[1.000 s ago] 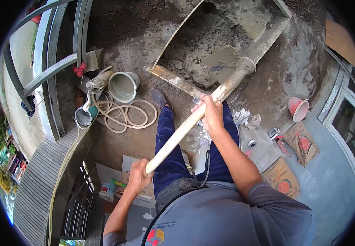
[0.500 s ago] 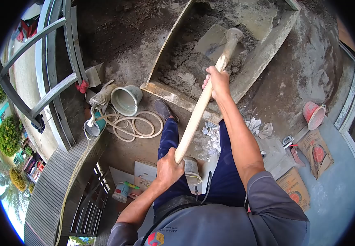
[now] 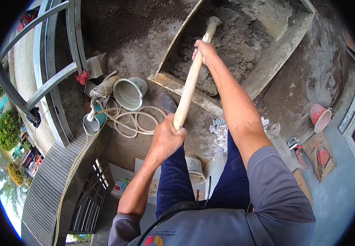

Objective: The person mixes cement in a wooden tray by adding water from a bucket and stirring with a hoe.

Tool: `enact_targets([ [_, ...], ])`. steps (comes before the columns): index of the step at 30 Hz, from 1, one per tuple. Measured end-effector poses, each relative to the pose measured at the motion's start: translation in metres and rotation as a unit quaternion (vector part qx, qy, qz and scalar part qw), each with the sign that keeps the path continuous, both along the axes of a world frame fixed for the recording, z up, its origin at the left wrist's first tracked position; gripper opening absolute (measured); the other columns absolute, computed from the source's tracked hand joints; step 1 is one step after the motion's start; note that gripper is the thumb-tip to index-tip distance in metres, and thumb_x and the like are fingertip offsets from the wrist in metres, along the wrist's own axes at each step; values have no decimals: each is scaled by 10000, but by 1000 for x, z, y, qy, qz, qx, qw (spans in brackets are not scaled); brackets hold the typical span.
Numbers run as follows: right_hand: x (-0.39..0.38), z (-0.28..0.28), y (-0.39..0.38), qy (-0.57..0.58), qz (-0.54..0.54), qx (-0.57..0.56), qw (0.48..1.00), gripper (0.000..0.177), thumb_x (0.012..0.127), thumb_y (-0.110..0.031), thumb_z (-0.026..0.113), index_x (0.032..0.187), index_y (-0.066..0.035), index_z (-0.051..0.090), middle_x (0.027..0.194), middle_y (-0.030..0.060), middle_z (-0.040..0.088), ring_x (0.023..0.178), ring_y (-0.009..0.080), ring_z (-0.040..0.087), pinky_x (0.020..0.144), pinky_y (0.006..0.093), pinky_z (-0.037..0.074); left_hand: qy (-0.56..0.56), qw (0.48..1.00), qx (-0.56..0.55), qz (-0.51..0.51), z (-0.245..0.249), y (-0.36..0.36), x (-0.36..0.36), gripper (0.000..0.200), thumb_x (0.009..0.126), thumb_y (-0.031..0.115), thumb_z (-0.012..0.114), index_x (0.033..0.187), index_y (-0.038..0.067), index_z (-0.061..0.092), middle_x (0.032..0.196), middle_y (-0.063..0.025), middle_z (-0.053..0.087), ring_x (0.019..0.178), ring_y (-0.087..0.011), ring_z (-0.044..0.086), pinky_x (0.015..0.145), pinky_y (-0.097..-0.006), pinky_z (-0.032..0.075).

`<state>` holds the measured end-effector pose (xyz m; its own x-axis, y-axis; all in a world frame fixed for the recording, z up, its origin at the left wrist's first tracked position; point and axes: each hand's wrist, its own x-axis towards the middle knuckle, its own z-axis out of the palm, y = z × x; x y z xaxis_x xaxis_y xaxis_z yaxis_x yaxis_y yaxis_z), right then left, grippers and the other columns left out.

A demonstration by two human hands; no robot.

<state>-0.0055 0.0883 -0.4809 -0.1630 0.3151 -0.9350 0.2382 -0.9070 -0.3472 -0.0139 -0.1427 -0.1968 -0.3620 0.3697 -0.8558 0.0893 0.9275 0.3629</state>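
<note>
My left hand [image 3: 166,137] is closed around the butt end of a hoe's pale wooden handle [image 3: 190,82], in front of my thighs. Farther up the same shaft, close to the hoe head, my right hand [image 3: 205,51] grips it with that arm stretched forward. The hoe's socket [image 3: 213,20] shows above a wooden mixing trough [image 3: 278,61]; its blade is hidden from view. Grey, lumpy wet mortar [image 3: 243,39] lies in the trough.
Left of my feet are a bucket [image 3: 129,94], a coiled hose [image 3: 134,123] and a smaller bucket [image 3: 94,121]. Another bucket [image 3: 194,168] stands between my legs. On the right are a red bucket [image 3: 320,117] and a paper sack [image 3: 319,153]. Metal framing [image 3: 50,90] rises at left.
The hoe head has swung left and farther from me, and its blade, visible over the mortar before, is now out of sight. Both hands keep their grip as my right arm reaches forward.
</note>
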Motion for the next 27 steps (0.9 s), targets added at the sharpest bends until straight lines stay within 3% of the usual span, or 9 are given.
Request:
enact_targets([
  [5,19,3,-100,-17,37,-100,994,135,847,-83,644,888,6,552,658,94,529,516,242,571,465,455,549,14,997,-55,45,31,-49,41,265,805,129,651,1003,-39,601,788,-221,642,756,-302,676,747,-433,528],
  [10,52,3,-78,49,82,-140,986,152,871,-119,647,889,13,574,653,116,555,495,278,578,479,474,553,27,997,-64,43,56,5,94,240,812,128,655,969,-33,571,783,-247,653,731,-338,683,720,-458,523],
  [11,61,-3,-84,72,87,-158,981,155,875,-130,645,888,8,575,652,121,558,493,282,578,479,476,551,19,996,-75,40,64,18,95,253,817,131,663,974,-43,570,796,-276,661,742,-398,693,722,-474,524],
  [13,70,-1,-55,112,81,-154,978,140,880,-138,639,879,-16,570,639,114,560,480,273,564,478,471,549,21,998,-53,19,83,53,99,263,821,132,666,976,-55,565,790,-291,659,755,-428,697,722,-490,527],
  [16,96,38,-28,148,42,-192,969,141,883,-97,618,814,-53,503,605,77,505,472,242,532,485,457,535,6,999,-35,-27,121,67,114,308,829,128,672,1011,-82,540,753,-328,640,770,-483,691,715,-529,532],
  [21,134,128,-9,116,-38,-169,978,120,888,-122,626,858,-46,538,618,58,511,493,221,524,499,433,527,-62,996,-21,-58,198,51,100,298,839,123,668,1034,-62,539,738,-315,639,718,-494,683,687,-531,530],
  [25,143,218,-40,33,-89,-76,993,136,892,-135,639,895,-33,549,670,56,506,528,199,525,490,400,509,-89,994,22,-59,231,-33,73,283,831,121,671,1062,1,558,767,-290,654,741,-476,694,692,-516,533],
  [27,136,243,-77,3,-108,-11,994,134,890,-129,644,905,-28,556,693,63,502,537,191,524,505,398,518,-84,993,-1,-78,200,-100,50,278,818,134,685,1064,57,582,835,-265,678,814,-467,696,738,-521,533],
])
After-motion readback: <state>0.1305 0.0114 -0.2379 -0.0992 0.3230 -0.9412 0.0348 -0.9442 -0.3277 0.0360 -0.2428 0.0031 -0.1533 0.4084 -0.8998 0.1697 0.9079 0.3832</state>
